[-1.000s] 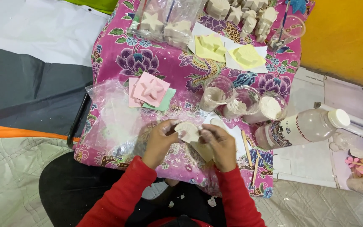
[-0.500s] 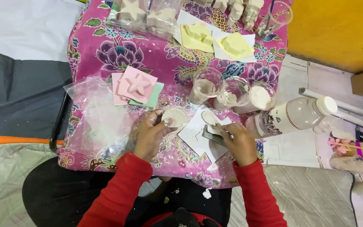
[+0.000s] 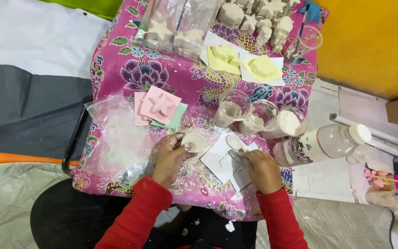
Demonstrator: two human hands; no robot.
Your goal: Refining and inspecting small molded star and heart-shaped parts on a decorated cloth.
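Observation:
My left hand (image 3: pixel 170 159) holds a round, ridged, shell-shaped white plaster piece (image 3: pixel 196 141) just above the pink floral cloth (image 3: pixel 125 60). My right hand (image 3: pixel 262 169) rests on white paper sheets (image 3: pixel 219 161) and grips a thin metal tool (image 3: pixel 236 156) that points toward a small white oval piece (image 3: pixel 234 141). Both sleeves are red.
Three clear cups of white powder (image 3: pixel 260 119) stand behind the hands. A plastic bottle (image 3: pixel 323 144) lies at the right. A pink star mould (image 3: pixel 160 105) and clear plastic bags (image 3: pixel 116 138) sit to the left. Yellow moulds (image 3: pixel 242 63) and several plaster figures (image 3: pixel 254 18) are at the far edge.
The hands have drawn apart. The left hand now holds the shell piece alone at the left, and the right hand has come down onto the paper with the tool.

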